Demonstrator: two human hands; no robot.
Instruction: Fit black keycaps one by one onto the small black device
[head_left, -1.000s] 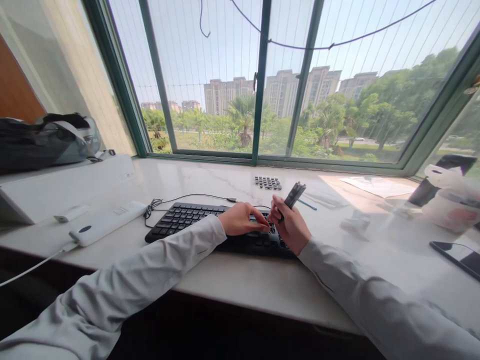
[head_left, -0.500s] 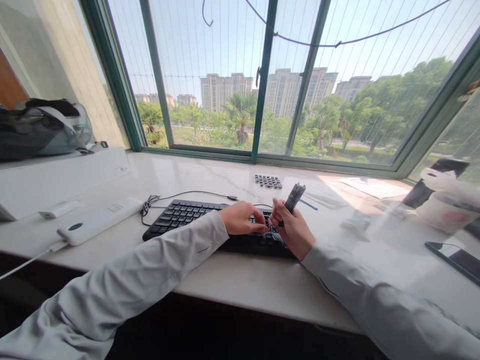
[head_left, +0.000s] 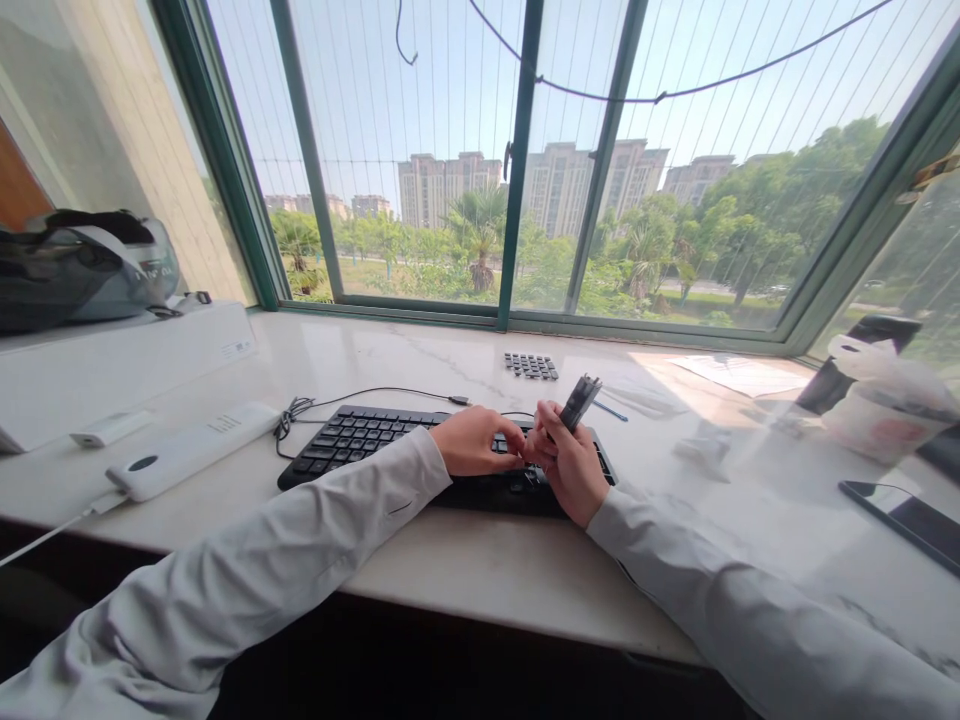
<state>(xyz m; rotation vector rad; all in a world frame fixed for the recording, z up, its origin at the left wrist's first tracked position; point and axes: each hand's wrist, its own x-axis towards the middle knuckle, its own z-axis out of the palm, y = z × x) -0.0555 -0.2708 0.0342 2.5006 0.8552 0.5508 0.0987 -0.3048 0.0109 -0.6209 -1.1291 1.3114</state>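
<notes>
We see the left hand (head_left: 480, 441) lying palm-down on the right part of a black keyboard (head_left: 360, 440), fingers curled loosely onto the keys and gripping nothing. Just right of it, touching at the fingertips, the right hand (head_left: 574, 468) is closed around a dark keycap puller (head_left: 580, 402) — its far end tilts up and away over the keyboard's right end. The keyboard sits near the front edge of a pale marble sill (head_left: 480, 570). Farther back lies a small block of loose keycaps (head_left: 531, 366). At left rests a white power strip (head_left: 191, 450) — far right, 1 phone (head_left: 904, 513).
</notes>
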